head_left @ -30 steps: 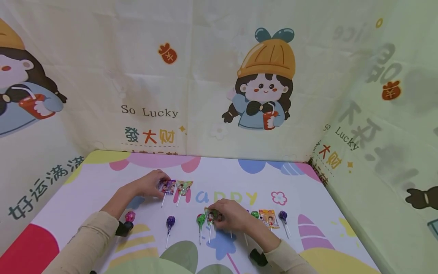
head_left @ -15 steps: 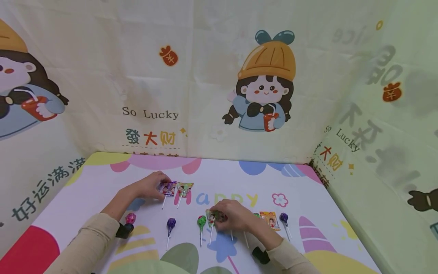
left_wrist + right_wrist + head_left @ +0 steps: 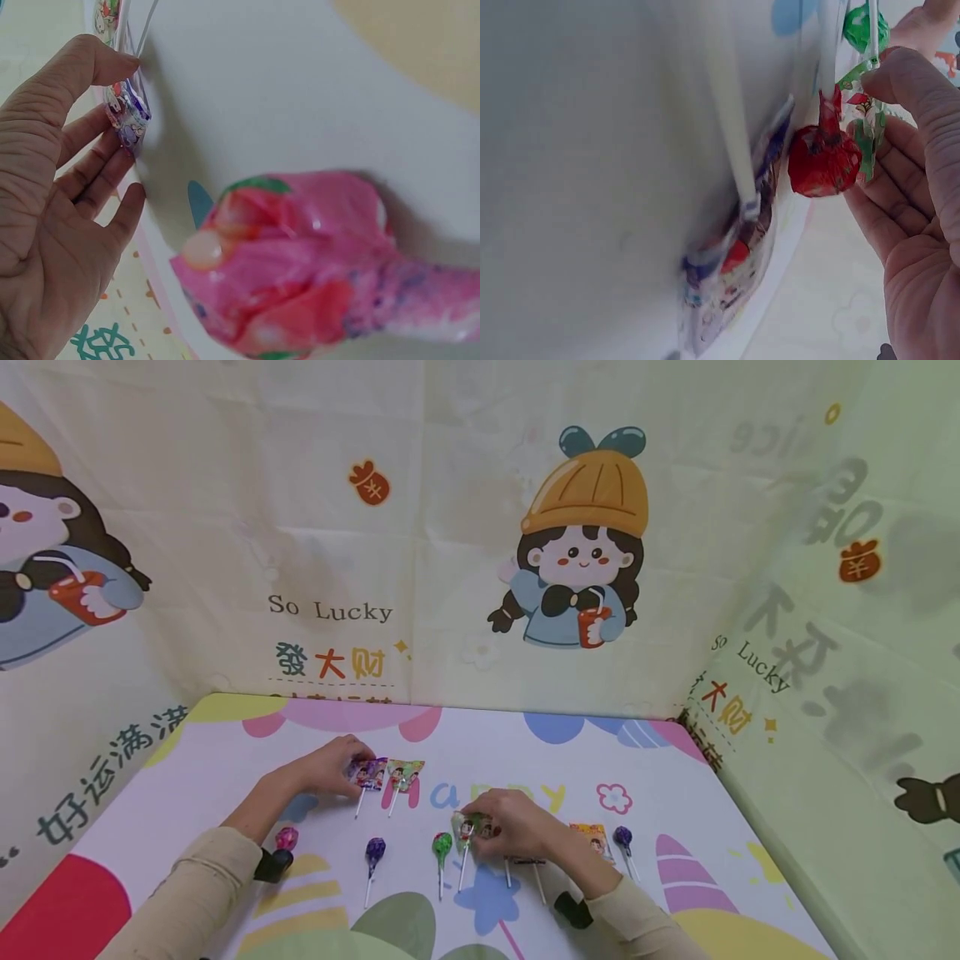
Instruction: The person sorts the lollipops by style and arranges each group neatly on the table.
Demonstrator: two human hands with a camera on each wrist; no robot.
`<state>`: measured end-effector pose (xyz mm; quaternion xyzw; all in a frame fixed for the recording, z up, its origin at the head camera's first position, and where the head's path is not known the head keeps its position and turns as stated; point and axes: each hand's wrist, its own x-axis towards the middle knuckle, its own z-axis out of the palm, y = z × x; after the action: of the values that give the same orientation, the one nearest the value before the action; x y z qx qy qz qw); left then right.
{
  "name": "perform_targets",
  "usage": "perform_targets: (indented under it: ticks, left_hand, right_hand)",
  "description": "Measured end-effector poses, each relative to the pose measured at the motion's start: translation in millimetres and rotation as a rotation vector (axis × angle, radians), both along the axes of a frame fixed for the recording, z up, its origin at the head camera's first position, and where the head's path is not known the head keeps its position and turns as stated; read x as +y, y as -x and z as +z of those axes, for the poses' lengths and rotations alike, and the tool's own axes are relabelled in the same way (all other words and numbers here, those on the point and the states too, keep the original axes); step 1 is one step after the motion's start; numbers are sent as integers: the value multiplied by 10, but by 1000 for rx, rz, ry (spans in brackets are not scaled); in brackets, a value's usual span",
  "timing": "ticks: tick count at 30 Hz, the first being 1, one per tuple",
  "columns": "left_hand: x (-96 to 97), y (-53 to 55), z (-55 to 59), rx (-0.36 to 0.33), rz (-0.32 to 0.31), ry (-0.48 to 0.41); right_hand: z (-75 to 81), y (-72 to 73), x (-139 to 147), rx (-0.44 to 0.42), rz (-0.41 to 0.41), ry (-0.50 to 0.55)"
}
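Observation:
My left hand (image 3: pixel 330 767) pinches the edge of a purple flat-wrapped lollipop (image 3: pixel 371 774), its thumb and fingers on either side of the wrapper in the left wrist view. A green flat-wrapped lollipop (image 3: pixel 406 775) lies just right of that one. Nearer the middle, my right hand (image 3: pixel 517 822) holds another green flat-wrapped lollipop (image 3: pixel 466 832) between thumb and fingers, stick pointing toward me. Close beside those fingers in the right wrist view are a red round lollipop (image 3: pixel 825 161) and a purple-edged flat-wrapped lollipop (image 3: pixel 735 274). From the head, the right hand hides their tops.
Left to right along the near row lie a pink round lollipop (image 3: pixel 287 838), a purple one (image 3: pixel 375 852) and a green one (image 3: pixel 442 846). Past my right wrist are an orange flat-wrapped lollipop (image 3: pixel 592 839) and a dark purple round one (image 3: pixel 622 837). Printed cloth walls (image 3: pixel 450 568) enclose the table.
My right hand has shifted slightly away from me with the green flat-wrapped lollipop, and its wrist now covers the green round lollipop beyond. The left hand keeps its place on the purple lollipop.

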<state>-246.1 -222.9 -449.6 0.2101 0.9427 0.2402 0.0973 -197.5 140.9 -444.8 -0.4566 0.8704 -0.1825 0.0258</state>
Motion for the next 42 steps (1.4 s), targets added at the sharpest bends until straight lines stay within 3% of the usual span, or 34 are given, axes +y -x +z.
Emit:
perform_targets:
  ticks: [9, 19, 36, 42]
  left_hand:
    - [4, -23, 15, -2, 5, 0]
    - [-1, -10, 0, 1, 13, 0]
    - [-21, -8, -28, 5, 5, -18]
    - [-22, 18, -51, 1, 13, -10]
  right_hand:
    - [143, 73, 2, -27, -50, 30]
    - [210, 261, -123, -101, -88, 50]
    - [261, 552, -404, -76, -59, -11]
    - [227, 643, -478, -95, -86, -65]
